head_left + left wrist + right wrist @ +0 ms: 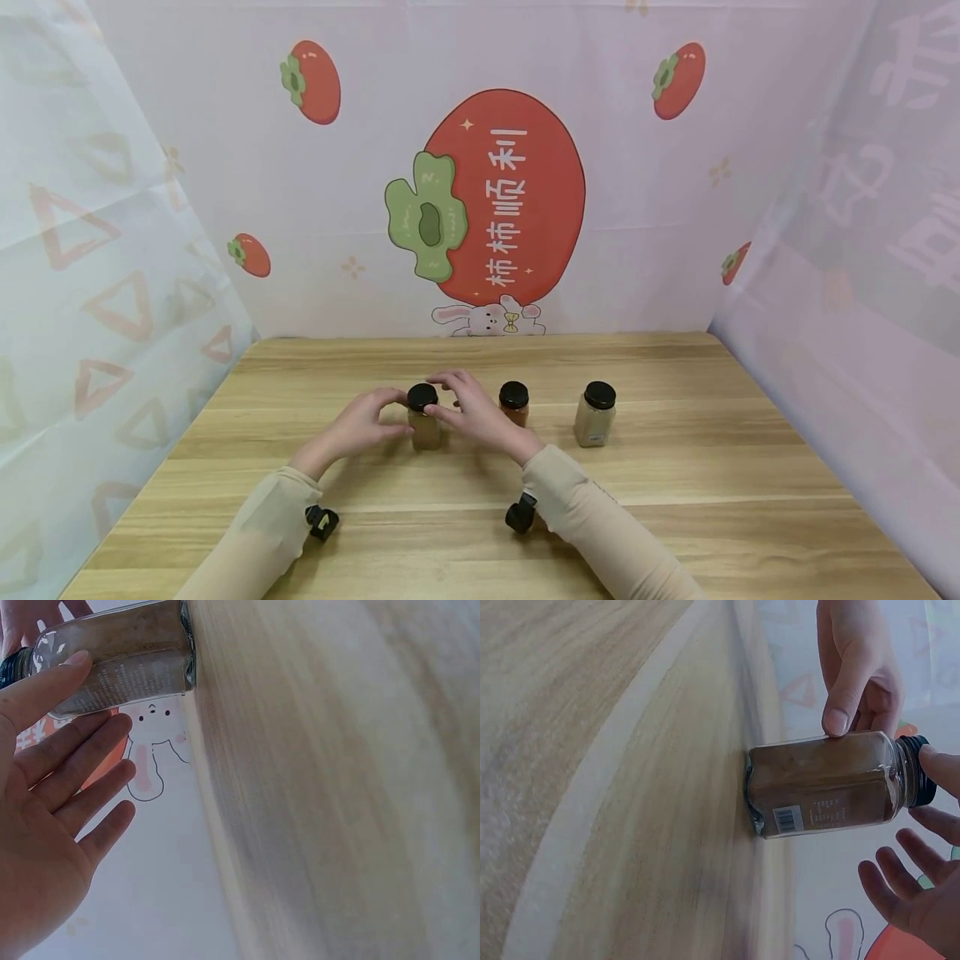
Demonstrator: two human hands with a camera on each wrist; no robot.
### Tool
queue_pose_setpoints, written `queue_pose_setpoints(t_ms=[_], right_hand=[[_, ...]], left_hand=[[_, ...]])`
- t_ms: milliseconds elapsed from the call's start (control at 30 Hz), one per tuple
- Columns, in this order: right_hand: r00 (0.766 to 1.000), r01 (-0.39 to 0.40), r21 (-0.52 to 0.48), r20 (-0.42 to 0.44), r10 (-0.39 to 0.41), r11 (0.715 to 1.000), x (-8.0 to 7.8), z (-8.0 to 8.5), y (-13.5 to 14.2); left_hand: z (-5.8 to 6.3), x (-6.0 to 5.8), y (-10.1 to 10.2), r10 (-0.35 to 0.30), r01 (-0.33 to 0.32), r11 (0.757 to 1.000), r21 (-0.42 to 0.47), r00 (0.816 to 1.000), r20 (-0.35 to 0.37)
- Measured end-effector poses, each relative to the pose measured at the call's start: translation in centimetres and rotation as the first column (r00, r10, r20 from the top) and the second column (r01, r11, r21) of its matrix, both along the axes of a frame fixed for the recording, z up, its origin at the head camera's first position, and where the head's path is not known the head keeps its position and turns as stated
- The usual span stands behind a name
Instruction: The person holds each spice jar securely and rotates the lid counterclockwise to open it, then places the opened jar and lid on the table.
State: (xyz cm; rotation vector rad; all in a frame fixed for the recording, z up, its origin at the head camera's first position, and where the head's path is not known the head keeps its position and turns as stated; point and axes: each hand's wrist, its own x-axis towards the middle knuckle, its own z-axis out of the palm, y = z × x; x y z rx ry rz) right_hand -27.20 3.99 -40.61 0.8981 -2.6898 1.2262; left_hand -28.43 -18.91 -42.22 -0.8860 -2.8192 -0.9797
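Note:
A clear jar (pixel 427 432) of brown powder with a black lid (pixel 422 397) stands upright on the table between the hands. My left hand (pixel 369 425) is at its left side, the thumb (pixel 66 675) overlapping the glass and the other fingers straight and spread beside it. From the right, my right hand (pixel 480 414) pinches the lid between thumb and index finger; its other fingers (pixel 900 881) spread apart below the lid in the right wrist view. A printed label with a barcode (pixel 787 819) shows on the glass.
Right of the hands, a black-lidded jar (pixel 514 402) of reddish-brown contents stands partly behind the right hand. Farther right is a jar (pixel 595 421) of pale powder. The wooden table (pixel 420 533) meets a printed cloth backdrop (pixel 637 275) at its far edge, with cloth on both sides.

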Motion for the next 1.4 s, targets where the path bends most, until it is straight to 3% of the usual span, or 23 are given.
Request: queue_pose_setpoints(t_ms=[233,467,833,1067,1400], right_hand=[[0.995,0.095,-0.017,-0.032,-0.095,0.995,0.4,-0.5,-0.3],[0.974,0.218,-0.017,-0.054,-0.219,0.976,1.0,-0.9,-1.0],[0.948,0.292,-0.030,-0.120,-0.294,0.956,1.7,-0.9,-1.7],[0.958,0.253,-0.019,-0.137,-0.253,0.967,1.6,-0.7,-1.7],[0.988,0.098,0.061,-0.122,-0.090,0.993,0.5,-0.3,-0.7]], left_hand=[[-0.1,0.0,-0.1,-0.004,0.004,1.000,-0.001,1.000,-0.006],[-0.3,-0.1,-0.2,-0.014,0.014,1.000,-0.002,1.000,-0.017],[-0.3,-0.1,0.0,-0.012,0.012,1.000,0.002,0.999,-0.031],[-0.3,-0.1,0.0,-0.026,0.027,1.000,0.013,0.998,-0.051],[-0.2,0.0,-0.1,-0.008,0.008,1.000,0.006,0.999,-0.034]])
